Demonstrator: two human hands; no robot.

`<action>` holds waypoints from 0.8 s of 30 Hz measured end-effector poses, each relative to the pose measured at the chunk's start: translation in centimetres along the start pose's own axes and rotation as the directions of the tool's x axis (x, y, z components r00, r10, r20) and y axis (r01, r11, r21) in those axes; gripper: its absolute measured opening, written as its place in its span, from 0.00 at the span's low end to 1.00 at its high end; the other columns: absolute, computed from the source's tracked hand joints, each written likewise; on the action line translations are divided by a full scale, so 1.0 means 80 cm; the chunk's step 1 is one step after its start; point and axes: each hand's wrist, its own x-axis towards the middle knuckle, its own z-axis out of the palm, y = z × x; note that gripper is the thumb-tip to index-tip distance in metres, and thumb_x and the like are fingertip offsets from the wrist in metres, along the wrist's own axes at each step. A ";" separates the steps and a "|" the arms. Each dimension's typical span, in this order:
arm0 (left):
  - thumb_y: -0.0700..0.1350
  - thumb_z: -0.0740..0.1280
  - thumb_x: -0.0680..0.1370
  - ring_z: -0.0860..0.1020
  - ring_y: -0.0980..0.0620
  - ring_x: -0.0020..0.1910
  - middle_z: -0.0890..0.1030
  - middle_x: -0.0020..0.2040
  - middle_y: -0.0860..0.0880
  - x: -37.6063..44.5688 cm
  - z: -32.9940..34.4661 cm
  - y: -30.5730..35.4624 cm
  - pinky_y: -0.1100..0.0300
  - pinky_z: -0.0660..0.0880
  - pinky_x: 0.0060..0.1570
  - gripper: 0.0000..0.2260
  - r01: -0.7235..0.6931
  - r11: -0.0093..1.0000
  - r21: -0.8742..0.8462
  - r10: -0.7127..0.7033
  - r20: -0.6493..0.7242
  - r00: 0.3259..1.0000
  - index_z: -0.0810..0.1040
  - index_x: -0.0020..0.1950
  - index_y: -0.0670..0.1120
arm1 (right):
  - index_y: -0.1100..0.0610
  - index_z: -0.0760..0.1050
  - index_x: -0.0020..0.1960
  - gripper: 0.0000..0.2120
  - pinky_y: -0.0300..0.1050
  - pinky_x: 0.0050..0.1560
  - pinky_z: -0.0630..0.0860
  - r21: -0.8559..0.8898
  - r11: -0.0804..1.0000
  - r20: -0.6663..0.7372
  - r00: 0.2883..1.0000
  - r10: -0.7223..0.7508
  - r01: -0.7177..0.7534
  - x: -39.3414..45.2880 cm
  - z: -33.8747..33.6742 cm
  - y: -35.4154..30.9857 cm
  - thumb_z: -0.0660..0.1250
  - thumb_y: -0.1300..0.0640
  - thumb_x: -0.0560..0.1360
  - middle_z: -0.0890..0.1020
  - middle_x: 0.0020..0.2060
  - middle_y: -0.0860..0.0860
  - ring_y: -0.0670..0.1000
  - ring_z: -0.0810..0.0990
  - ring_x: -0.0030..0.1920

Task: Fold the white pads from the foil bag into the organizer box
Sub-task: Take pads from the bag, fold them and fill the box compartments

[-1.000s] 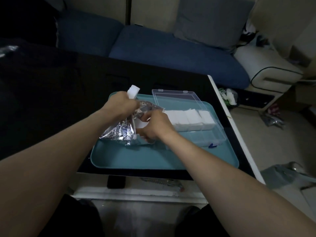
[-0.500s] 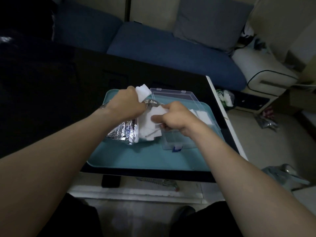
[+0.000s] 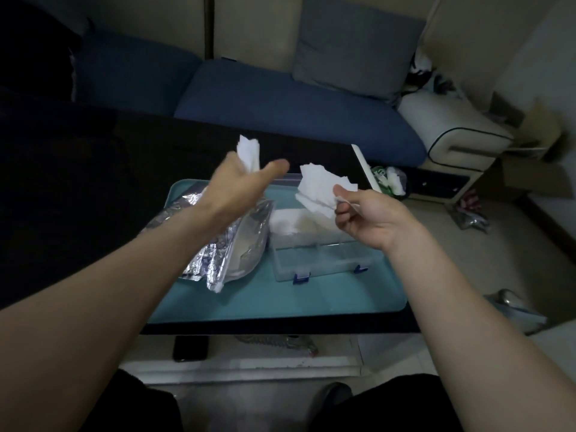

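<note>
A blue sofa with a grey cushion runs along the far side of a dark table. On the table's near right part lies a teal tray, the landmark here. On the tray's left half rests the foil bag, crumpled, its mouth turned toward the tray's middle. Just right of the bag, on the tray's right half, sits the clear organizer box with blue clasps on its near wall; white pads already fill its far row.

Both hands are raised above the tray, apart from each other. The left hand is over the tray's far left, fingers curled round a bunched white pad that sticks up past the knuckles, thumb pointing right. The right hand is over the box, pinching a loose wad of pads between thumb and curled fingers; the sheets fan out toward the left.
</note>
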 end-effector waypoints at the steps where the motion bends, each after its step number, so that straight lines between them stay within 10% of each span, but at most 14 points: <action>1: 0.58 0.75 0.69 0.79 0.46 0.41 0.78 0.45 0.40 -0.004 0.010 0.001 0.49 0.78 0.45 0.22 0.077 0.990 -0.119 -0.061 0.127 0.990 0.75 0.48 0.42 | 0.60 0.74 0.48 0.03 0.33 0.24 0.67 0.023 1.000 0.020 1.000 0.010 -0.010 -0.003 -0.002 -0.001 0.65 0.66 0.79 0.74 0.26 0.49 0.43 0.68 0.25; 4: 0.42 0.72 0.76 0.83 0.40 0.48 0.83 0.51 0.35 -0.013 0.034 -0.004 0.49 0.82 0.50 0.13 0.222 0.942 -0.250 -0.127 0.346 0.930 0.79 0.54 0.34 | 0.58 0.74 0.47 0.04 0.33 0.25 0.67 -0.009 1.000 0.083 0.996 0.028 -0.027 -0.008 -0.005 0.001 0.66 0.65 0.79 0.75 0.26 0.48 0.42 0.68 0.26; 8: 0.30 0.71 0.73 0.84 0.41 0.44 0.82 0.51 0.35 -0.012 0.056 -0.005 0.46 0.83 0.41 0.08 0.221 0.943 -0.248 -0.167 0.222 0.961 0.77 0.50 0.37 | 0.57 0.77 0.47 0.04 0.33 0.25 0.67 -0.257 0.966 0.119 0.993 0.008 0.023 -0.012 -0.015 0.005 0.71 0.64 0.77 0.79 0.32 0.49 0.43 0.70 0.27; 14: 0.36 0.75 0.72 0.82 0.48 0.44 0.81 0.49 0.44 -0.006 0.068 -0.017 0.53 0.83 0.40 0.17 0.128 0.983 0.135 -0.153 0.199 0.968 0.75 0.58 0.42 | 0.61 0.77 0.64 0.24 0.36 0.24 0.69 -0.525 0.848 0.048 0.998 -0.052 0.069 -0.005 -0.051 0.008 0.79 0.60 0.70 0.83 0.42 0.52 0.42 0.72 0.25; 24: 0.37 0.76 0.72 0.82 0.58 0.32 0.82 0.42 0.49 -0.028 0.092 -0.007 0.68 0.76 0.30 0.11 -0.007 0.960 0.278 -0.156 0.560 0.814 0.76 0.50 0.44 | 0.59 0.82 0.50 0.08 0.34 0.24 0.65 -0.739 0.672 0.187 0.973 0.139 0.046 -0.030 -0.098 0.004 0.77 0.61 0.72 0.82 0.29 0.48 0.42 0.69 0.23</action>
